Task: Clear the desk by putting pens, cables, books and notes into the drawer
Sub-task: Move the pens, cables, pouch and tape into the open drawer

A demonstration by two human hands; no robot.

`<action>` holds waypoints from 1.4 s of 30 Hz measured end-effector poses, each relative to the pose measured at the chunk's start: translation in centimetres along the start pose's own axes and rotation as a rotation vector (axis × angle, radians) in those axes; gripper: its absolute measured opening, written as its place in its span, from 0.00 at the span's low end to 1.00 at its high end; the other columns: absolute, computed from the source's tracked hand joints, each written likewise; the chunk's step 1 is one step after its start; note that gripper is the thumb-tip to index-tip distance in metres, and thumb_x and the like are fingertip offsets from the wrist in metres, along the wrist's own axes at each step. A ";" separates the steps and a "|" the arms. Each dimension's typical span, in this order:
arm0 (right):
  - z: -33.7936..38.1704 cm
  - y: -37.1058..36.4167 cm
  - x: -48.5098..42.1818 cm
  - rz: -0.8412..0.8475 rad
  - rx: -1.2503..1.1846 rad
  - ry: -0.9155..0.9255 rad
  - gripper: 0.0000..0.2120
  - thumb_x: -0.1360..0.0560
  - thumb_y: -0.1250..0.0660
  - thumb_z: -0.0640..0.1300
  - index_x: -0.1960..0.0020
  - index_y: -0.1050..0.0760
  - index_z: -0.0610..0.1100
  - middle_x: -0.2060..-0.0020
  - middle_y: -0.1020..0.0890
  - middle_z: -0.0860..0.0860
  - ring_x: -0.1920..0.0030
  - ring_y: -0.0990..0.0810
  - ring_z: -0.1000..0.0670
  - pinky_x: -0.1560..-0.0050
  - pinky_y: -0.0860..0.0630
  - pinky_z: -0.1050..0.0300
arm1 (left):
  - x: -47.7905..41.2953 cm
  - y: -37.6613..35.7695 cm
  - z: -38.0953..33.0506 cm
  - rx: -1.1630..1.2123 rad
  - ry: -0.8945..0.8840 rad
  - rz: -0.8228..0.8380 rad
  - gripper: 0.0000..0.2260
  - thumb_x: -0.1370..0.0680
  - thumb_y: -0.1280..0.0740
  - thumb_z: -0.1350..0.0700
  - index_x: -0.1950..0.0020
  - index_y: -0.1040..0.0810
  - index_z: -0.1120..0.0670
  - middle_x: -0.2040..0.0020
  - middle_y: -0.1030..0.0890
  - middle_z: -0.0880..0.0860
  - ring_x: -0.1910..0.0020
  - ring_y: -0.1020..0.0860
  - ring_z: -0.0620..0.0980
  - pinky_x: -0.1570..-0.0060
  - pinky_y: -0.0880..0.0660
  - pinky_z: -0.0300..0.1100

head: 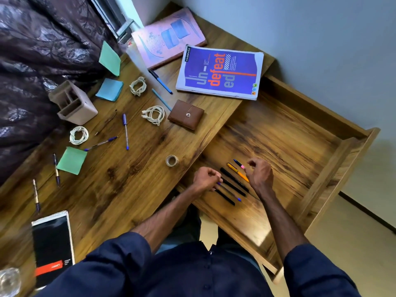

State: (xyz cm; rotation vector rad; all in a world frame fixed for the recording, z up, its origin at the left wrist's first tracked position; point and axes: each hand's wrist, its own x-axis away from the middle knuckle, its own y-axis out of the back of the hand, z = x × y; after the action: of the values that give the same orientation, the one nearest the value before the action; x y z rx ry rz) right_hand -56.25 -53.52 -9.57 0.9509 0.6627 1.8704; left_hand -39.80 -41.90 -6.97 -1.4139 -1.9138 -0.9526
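The wooden drawer (300, 133) stands pulled out at the right of the desk (132, 174). Several pens lie side by side on its floor: black pens (234, 183), an orange pen (236, 171) and a blue pen with a pink end (239, 163). My left hand (205, 179) has curled fingers that pinch the near end of a clear blue-tipped pen (232, 195) lying among the black ones. My right hand (260, 174) hovers just right of the orange pen with loosely curled fingers, holding nothing. On the desk lie more pens (126, 130), coiled white cables (154, 114), sticky notes (109, 89) and a blue notebook (220, 71).
A pink book (169, 37) lies at the back, a brown wallet (186, 117) and a tape roll (172, 160) near the desk's right edge. A beige pen holder (72, 103) stands at the left. A black notepad (52, 243) and a glass (8, 281) sit near me.
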 end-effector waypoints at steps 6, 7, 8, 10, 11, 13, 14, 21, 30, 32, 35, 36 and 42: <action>8.9 -0.1 1.9 -0.228 -0.206 0.361 0.03 0.24 0.28 0.44 0.51 0.19 0.47 0.56 0.18 0.52 0.58 0.21 0.55 0.57 0.24 0.63 | 3.4 5.2 -1.1 0.003 -0.331 0.049 0.07 0.19 0.33 0.55 0.43 0.20 0.56 0.51 0.14 0.53 0.59 0.16 0.47 0.63 0.20 0.40; 10.6 -0.5 2.2 -0.220 -0.241 0.409 0.03 0.25 0.28 0.44 0.52 0.19 0.46 0.57 0.18 0.52 0.58 0.21 0.55 0.57 0.25 0.63 | 4.0 6.6 -1.2 0.009 -0.357 0.016 0.07 0.19 0.33 0.55 0.43 0.20 0.56 0.52 0.14 0.52 0.60 0.16 0.47 0.63 0.20 0.41; 12.2 -0.9 2.5 -0.211 -0.264 0.453 0.02 0.25 0.28 0.43 0.53 0.18 0.45 0.57 0.18 0.52 0.59 0.21 0.55 0.58 0.25 0.63 | 4.4 7.9 -1.3 0.012 -0.374 -0.029 0.07 0.19 0.33 0.55 0.43 0.19 0.55 0.52 0.14 0.51 0.60 0.16 0.48 0.63 0.19 0.43; 15.4 -2.2 2.9 -0.164 -0.260 0.536 0.02 0.26 0.27 0.41 0.54 0.18 0.44 0.58 0.17 0.50 0.60 0.21 0.54 0.59 0.25 0.62 | 5.0 11.0 -0.8 -0.044 -0.430 -0.225 0.06 0.19 0.32 0.53 0.44 0.18 0.51 0.55 0.14 0.48 0.58 0.15 0.47 0.59 0.16 0.48; 16.8 -2.9 3.2 -0.140 -0.241 0.581 0.02 0.26 0.27 0.41 0.54 0.19 0.44 0.59 0.17 0.50 0.60 0.21 0.53 0.58 0.25 0.62 | 5.0 12.6 -0.4 -0.093 -0.469 -0.366 0.06 0.19 0.32 0.52 0.45 0.18 0.50 0.56 0.14 0.46 0.58 0.16 0.44 0.57 0.16 0.48; 19.4 -4.1 3.4 -0.085 -0.199 0.649 0.03 0.26 0.27 0.42 0.54 0.19 0.45 0.59 0.18 0.51 0.61 0.22 0.54 0.59 0.24 0.59 | 4.9 15.6 0.1 -0.151 -0.503 -0.624 0.05 0.21 0.32 0.50 0.48 0.19 0.49 0.58 0.15 0.45 0.59 0.17 0.41 0.58 0.17 0.47; 20.6 -4.7 3.4 -0.050 -0.198 0.671 0.02 0.26 0.27 0.42 0.54 0.19 0.45 0.60 0.18 0.51 0.61 0.22 0.54 0.60 0.23 0.57 | 4.7 17.2 0.4 -0.168 -0.481 -0.724 0.06 0.21 0.32 0.49 0.50 0.19 0.49 0.59 0.15 0.45 0.60 0.17 0.42 0.58 0.18 0.45; 25.8 -7.7 2.7 0.121 -0.165 0.764 0.03 0.29 0.27 0.41 0.56 0.19 0.45 0.60 0.19 0.53 0.62 0.21 0.54 0.62 0.21 0.50 | 1.9 25.4 1.5 -0.276 -0.189 -0.926 0.06 0.23 0.32 0.51 0.49 0.24 0.51 0.51 0.17 0.51 0.48 0.20 0.55 0.52 0.26 0.47; 26.8 -9.5 1.5 0.182 -0.067 0.733 0.05 0.28 0.26 0.40 0.55 0.19 0.48 0.61 0.19 0.56 0.62 0.21 0.57 0.60 0.20 0.53 | -2.0 28.6 0.9 -0.489 -0.024 -0.833 0.16 0.19 0.33 0.49 0.36 0.26 0.58 0.36 0.22 0.59 0.37 0.23 0.58 0.42 0.26 0.51; 27.4 -9.9 1.4 0.207 -0.040 0.725 0.05 0.28 0.26 0.40 0.55 0.19 0.48 0.61 0.19 0.56 0.62 0.21 0.57 0.60 0.20 0.55 | -2.4 29.0 1.0 -0.471 0.001 -0.821 0.15 0.19 0.33 0.51 0.36 0.25 0.58 0.36 0.22 0.59 0.36 0.23 0.58 0.40 0.27 0.50; 29.1 -11.1 1.1 0.233 -0.019 0.712 0.05 0.30 0.26 0.39 0.57 0.18 0.48 0.63 0.17 0.57 0.63 0.20 0.59 0.61 0.21 0.57 | -2.6 29.9 2.0 -0.350 -0.029 -0.822 0.09 0.21 0.32 0.54 0.43 0.20 0.56 0.42 0.18 0.57 0.41 0.21 0.57 0.44 0.24 0.50; 29.7 -11.9 0.9 0.244 -0.019 0.704 0.05 0.30 0.26 0.40 0.58 0.17 0.49 0.63 0.16 0.57 0.64 0.19 0.59 0.61 0.20 0.57 | -2.2 30.3 2.5 -0.285 -0.043 -0.831 0.06 0.22 0.31 0.54 0.47 0.19 0.54 0.46 0.17 0.55 0.44 0.20 0.56 0.47 0.23 0.49; 34.4 -18.9 -0.2 0.303 0.118 0.688 0.09 0.30 0.30 0.42 0.51 0.17 0.49 0.55 0.14 0.52 0.57 0.16 0.51 0.58 0.19 0.54 | 1.4 32.5 8.5 0.004 -0.092 -0.955 0.03 0.24 0.28 0.55 0.53 0.19 0.52 0.58 0.16 0.47 0.60 0.19 0.46 0.66 0.27 0.35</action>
State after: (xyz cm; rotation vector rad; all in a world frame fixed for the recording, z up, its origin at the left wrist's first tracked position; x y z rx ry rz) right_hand -18.66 -43.27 -4.69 0.4735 1.0872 2.4771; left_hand -9.23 -28.18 -4.05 -0.4712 -2.6997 -1.2796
